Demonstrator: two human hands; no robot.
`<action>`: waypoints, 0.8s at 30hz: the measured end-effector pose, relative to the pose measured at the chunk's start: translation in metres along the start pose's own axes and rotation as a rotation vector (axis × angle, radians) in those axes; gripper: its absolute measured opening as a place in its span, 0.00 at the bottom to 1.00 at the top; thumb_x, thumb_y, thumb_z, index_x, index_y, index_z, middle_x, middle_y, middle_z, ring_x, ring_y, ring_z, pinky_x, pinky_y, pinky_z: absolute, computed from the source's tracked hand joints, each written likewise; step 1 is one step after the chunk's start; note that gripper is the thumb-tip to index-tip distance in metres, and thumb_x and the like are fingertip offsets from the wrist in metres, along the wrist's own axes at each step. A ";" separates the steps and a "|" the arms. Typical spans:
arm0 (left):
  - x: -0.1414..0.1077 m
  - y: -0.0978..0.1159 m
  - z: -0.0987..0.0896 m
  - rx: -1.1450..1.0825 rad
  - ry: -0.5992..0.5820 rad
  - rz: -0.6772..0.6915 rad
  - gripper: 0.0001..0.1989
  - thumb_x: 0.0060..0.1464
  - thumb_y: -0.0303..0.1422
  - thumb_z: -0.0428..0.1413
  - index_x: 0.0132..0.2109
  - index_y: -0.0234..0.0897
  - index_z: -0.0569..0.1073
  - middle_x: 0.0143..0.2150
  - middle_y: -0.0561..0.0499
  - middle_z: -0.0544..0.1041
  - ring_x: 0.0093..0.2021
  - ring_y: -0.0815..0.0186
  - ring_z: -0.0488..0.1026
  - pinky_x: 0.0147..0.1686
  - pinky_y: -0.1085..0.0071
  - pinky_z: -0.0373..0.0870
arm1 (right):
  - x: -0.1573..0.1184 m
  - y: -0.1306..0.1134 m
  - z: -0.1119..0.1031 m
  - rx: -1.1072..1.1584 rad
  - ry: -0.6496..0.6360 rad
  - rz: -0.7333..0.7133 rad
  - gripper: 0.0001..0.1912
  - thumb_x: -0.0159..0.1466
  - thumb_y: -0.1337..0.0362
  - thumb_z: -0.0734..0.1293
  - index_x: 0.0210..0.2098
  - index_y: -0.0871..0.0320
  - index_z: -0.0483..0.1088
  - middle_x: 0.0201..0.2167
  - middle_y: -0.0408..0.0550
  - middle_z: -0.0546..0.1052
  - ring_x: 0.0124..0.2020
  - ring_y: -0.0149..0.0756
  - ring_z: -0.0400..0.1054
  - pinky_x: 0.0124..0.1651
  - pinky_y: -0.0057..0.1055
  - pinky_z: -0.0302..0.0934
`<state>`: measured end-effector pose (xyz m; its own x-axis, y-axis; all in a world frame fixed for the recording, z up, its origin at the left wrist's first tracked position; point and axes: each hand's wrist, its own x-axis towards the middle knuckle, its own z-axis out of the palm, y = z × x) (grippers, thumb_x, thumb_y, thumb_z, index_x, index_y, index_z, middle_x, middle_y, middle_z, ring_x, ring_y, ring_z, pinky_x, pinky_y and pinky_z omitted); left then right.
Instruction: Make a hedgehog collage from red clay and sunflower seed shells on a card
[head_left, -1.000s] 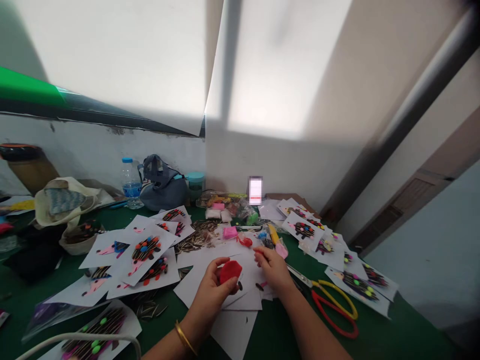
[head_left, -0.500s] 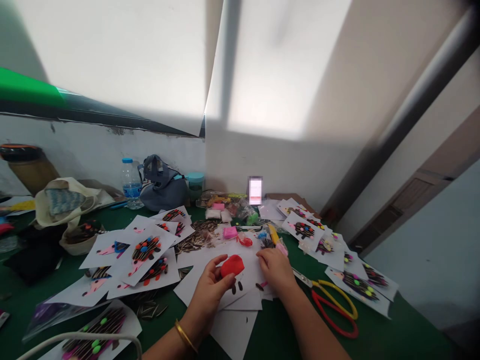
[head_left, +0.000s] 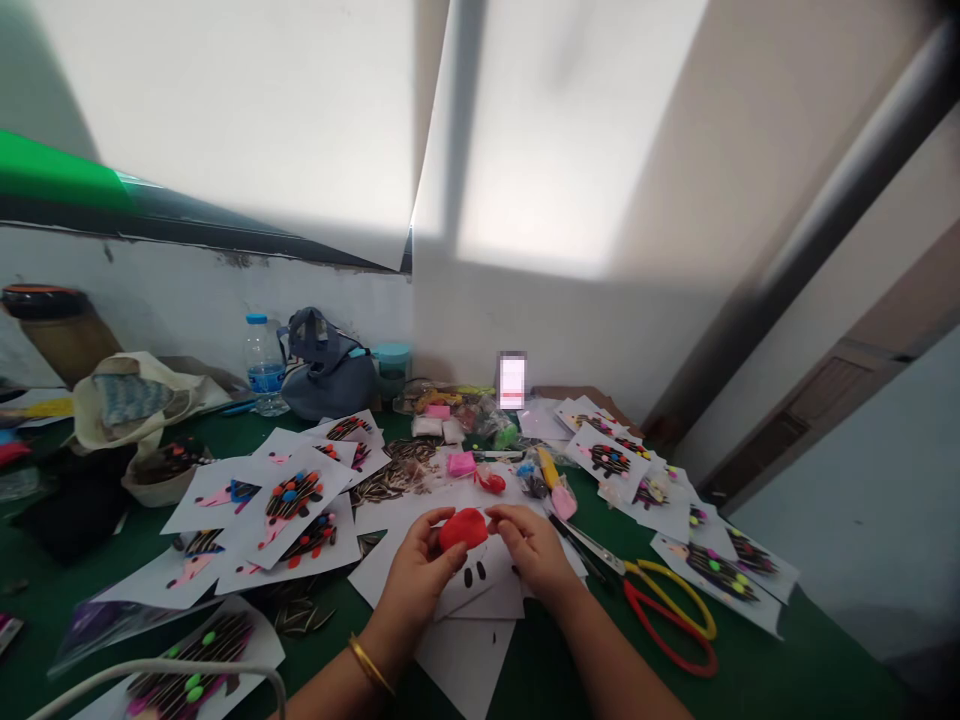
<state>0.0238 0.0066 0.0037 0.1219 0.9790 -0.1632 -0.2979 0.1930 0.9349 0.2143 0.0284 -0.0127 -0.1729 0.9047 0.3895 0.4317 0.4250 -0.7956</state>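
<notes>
A soft-looking red lump (head_left: 463, 529) is held between the thumb and fingers of my left hand (head_left: 426, 562), above white paper sheets (head_left: 487, 600). My right hand (head_left: 529, 548) is at the lump's right side, thumb and index finger pinched together; whether something small is between them I cannot make out. Two dark oval pieces (head_left: 475, 573) lie on the paper just below the lump. Beyond my hands are a smaller red piece in clear wrap (head_left: 491, 481) and a pink block (head_left: 460, 464).
Scissors with red and yellow handles (head_left: 671, 615) lie right of my right forearm. Decorated paper cards (head_left: 307, 500) are spread at the left, more cards (head_left: 720, 575) at the right. Striped seeds (head_left: 390, 475), a bottle (head_left: 262, 375) and a blue-grey bag (head_left: 326, 380) stand or lie farther back.
My right hand has moved left, up to the red lump. The pink and yellow pieces and a dark pen behind it now show more. My left hand still holds the lump.
</notes>
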 end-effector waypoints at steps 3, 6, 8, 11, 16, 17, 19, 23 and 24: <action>0.002 -0.002 0.000 0.033 -0.013 0.040 0.31 0.39 0.38 0.68 0.51 0.37 0.68 0.35 0.50 0.78 0.34 0.64 0.74 0.34 0.70 0.69 | -0.003 -0.010 0.015 0.211 -0.105 0.089 0.16 0.62 0.53 0.67 0.44 0.56 0.76 0.37 0.49 0.79 0.38 0.42 0.72 0.40 0.34 0.65; 0.003 -0.002 0.000 0.045 0.021 0.059 0.32 0.36 0.39 0.69 0.50 0.38 0.69 0.37 0.48 0.78 0.36 0.62 0.75 0.33 0.69 0.70 | -0.004 -0.012 0.024 0.360 -0.049 0.201 0.13 0.60 0.56 0.69 0.39 0.57 0.77 0.34 0.49 0.79 0.36 0.41 0.73 0.40 0.34 0.65; 0.003 -0.002 -0.001 0.054 0.029 0.030 0.30 0.37 0.41 0.69 0.48 0.38 0.71 0.40 0.47 0.78 0.37 0.62 0.75 0.34 0.69 0.70 | -0.004 -0.011 0.027 0.450 -0.005 0.243 0.12 0.59 0.56 0.70 0.36 0.58 0.76 0.32 0.48 0.79 0.35 0.40 0.72 0.39 0.34 0.65; 0.004 -0.002 -0.004 0.081 0.024 -0.052 0.22 0.40 0.44 0.67 0.41 0.37 0.76 0.37 0.49 0.78 0.34 0.64 0.74 0.34 0.69 0.69 | -0.004 -0.010 0.026 0.519 0.008 0.281 0.14 0.57 0.55 0.71 0.36 0.58 0.74 0.30 0.47 0.78 0.31 0.38 0.72 0.37 0.33 0.65; 0.005 -0.001 -0.006 0.062 -0.004 -0.059 0.18 0.42 0.44 0.66 0.36 0.34 0.77 0.26 0.53 0.74 0.26 0.69 0.69 0.28 0.73 0.65 | -0.003 -0.014 0.022 0.453 -0.001 0.212 0.16 0.62 0.52 0.67 0.39 0.58 0.76 0.37 0.51 0.79 0.39 0.40 0.72 0.43 0.36 0.66; 0.005 -0.001 -0.005 0.055 -0.010 -0.064 0.19 0.42 0.43 0.67 0.37 0.34 0.78 0.26 0.53 0.74 0.26 0.69 0.69 0.28 0.73 0.65 | -0.003 -0.014 0.022 0.443 0.011 0.209 0.16 0.62 0.52 0.67 0.39 0.58 0.76 0.37 0.51 0.79 0.39 0.40 0.72 0.43 0.37 0.66; 0.004 0.000 -0.005 0.044 -0.002 -0.077 0.20 0.43 0.45 0.66 0.38 0.34 0.78 0.27 0.52 0.75 0.27 0.69 0.70 0.30 0.72 0.66 | -0.003 -0.011 0.022 0.450 0.028 0.233 0.16 0.60 0.52 0.68 0.39 0.58 0.76 0.35 0.50 0.79 0.36 0.39 0.72 0.41 0.36 0.66; 0.005 -0.001 -0.005 0.022 0.042 -0.080 0.23 0.44 0.48 0.64 0.42 0.35 0.78 0.32 0.49 0.78 0.31 0.66 0.73 0.33 0.70 0.69 | -0.004 -0.007 0.025 0.472 0.024 0.272 0.17 0.60 0.51 0.68 0.38 0.58 0.75 0.30 0.47 0.78 0.31 0.37 0.71 0.36 0.33 0.66; 0.005 -0.001 -0.006 0.025 0.049 -0.077 0.23 0.43 0.47 0.65 0.41 0.35 0.78 0.32 0.50 0.77 0.31 0.66 0.72 0.33 0.70 0.69 | -0.004 -0.008 0.025 0.474 0.018 0.272 0.16 0.60 0.52 0.68 0.38 0.59 0.75 0.30 0.48 0.79 0.32 0.37 0.71 0.36 0.33 0.66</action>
<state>0.0196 0.0120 -0.0001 0.0968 0.9635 -0.2496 -0.2657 0.2667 0.9264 0.1893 0.0221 -0.0197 -0.0936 0.9850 0.1447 0.0120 0.1465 -0.9891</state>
